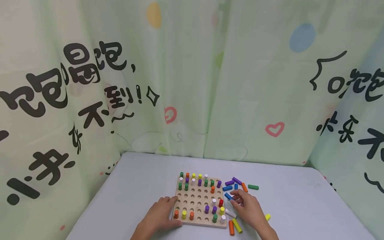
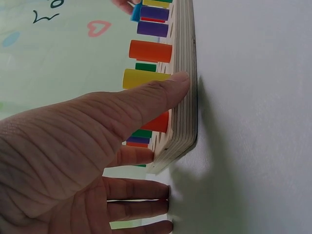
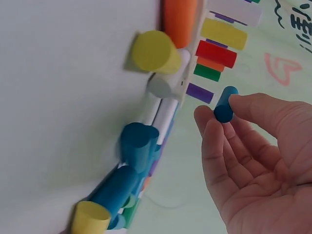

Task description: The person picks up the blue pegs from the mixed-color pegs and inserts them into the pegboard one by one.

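The wooden pegboard [image 1: 192, 200] holds coloured pegs in its upper rows and lower corners. My left hand [image 1: 160, 213] rests at its left front corner; in the left wrist view the thumb of the left hand [image 2: 92, 131] presses the board's edge [image 2: 185, 107], with the other fingers straight. Right of the board, my right hand [image 1: 250, 210] pinches a blue peg [image 1: 228, 196] between thumb and fingers. The right wrist view shows the blue peg [image 3: 225, 104] held up by the right hand [image 3: 263, 156], clear of the table.
Loose pegs lie right of the board: a green peg [image 1: 253, 187], purple, blue and orange ones at the back, a white peg [image 1: 231, 213], an orange peg [image 1: 231, 228] and a yellow peg [image 1: 237, 225] nearer the front. A printed curtain [image 1: 240, 100] hangs behind the white table [image 1: 120, 186].
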Demonstrator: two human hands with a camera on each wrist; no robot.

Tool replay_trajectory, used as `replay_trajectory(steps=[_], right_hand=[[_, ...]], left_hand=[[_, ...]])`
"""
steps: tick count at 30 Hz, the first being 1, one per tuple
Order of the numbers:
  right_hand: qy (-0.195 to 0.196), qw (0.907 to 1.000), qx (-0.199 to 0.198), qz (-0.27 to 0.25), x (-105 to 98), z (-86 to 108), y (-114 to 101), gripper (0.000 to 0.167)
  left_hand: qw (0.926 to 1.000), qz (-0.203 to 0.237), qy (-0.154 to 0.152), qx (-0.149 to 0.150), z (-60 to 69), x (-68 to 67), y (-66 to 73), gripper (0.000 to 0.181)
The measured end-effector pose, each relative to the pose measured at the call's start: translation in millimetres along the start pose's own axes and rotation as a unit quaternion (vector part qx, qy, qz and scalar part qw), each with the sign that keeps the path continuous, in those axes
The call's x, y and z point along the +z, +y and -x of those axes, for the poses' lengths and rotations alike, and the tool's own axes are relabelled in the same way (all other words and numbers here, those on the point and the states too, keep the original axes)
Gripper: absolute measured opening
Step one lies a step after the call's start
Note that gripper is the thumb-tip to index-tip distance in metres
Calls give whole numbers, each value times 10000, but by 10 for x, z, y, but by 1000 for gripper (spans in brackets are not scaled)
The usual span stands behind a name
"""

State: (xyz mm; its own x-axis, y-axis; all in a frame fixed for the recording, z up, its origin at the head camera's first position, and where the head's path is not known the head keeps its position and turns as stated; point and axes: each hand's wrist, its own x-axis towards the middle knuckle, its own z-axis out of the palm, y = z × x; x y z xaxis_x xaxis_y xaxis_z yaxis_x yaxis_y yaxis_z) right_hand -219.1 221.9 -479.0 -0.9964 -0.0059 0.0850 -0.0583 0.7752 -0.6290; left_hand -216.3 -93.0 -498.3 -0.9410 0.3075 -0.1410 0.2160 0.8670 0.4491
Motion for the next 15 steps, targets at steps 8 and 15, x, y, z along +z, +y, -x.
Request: replay_trajectory(steps=[8,15], right_hand=[[144,9993,-267,-199,2,11,-161,24],[38,9989,-244,-391,50,14,-314,24]], left_hand=[[10000,2,-10,-61,12,-18,25,84],[10000,-25,-16,-56,37,-14,39,83]])
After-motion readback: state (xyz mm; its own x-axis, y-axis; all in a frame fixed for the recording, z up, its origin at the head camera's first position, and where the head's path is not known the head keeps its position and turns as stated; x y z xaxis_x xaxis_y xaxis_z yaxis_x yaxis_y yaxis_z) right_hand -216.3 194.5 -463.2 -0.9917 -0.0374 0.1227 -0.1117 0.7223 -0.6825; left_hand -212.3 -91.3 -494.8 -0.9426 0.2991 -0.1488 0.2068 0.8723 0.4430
